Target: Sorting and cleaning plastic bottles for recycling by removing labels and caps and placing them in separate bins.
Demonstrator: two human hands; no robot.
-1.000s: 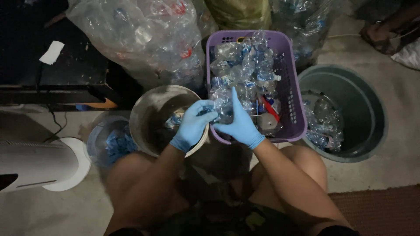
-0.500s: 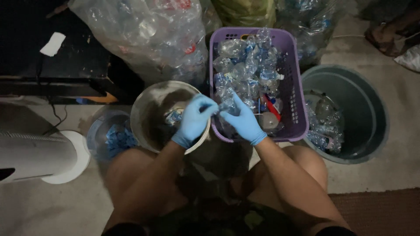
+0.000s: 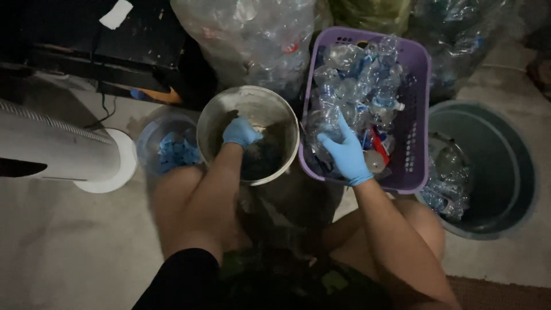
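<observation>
My left hand (image 3: 241,133), in a blue glove, reaches down into a pale round bucket (image 3: 287,115) in front of my knees. Its fingers are curled, and whether they hold anything is hidden. My right hand (image 3: 344,154), also gloved in blue, is in the purple plastic basket (image 3: 416,115) to the right. It grips a crushed clear plastic bottle (image 3: 321,129) at the near left of the pile. The basket holds several clear bottles with blue parts and one red piece (image 3: 379,143).
A small clear tub of blue caps (image 3: 172,150) sits left of the bucket. A dark round bin (image 3: 493,166) with some bottles stands at the right. Big clear bags of bottles (image 3: 258,40) lie behind. A white cylinder-shaped appliance (image 3: 57,149) is at the left.
Both hands were together over the basket's near edge. My left hand has since moved left and down into the bucket, while my right hand stays in the basket on a bottle.
</observation>
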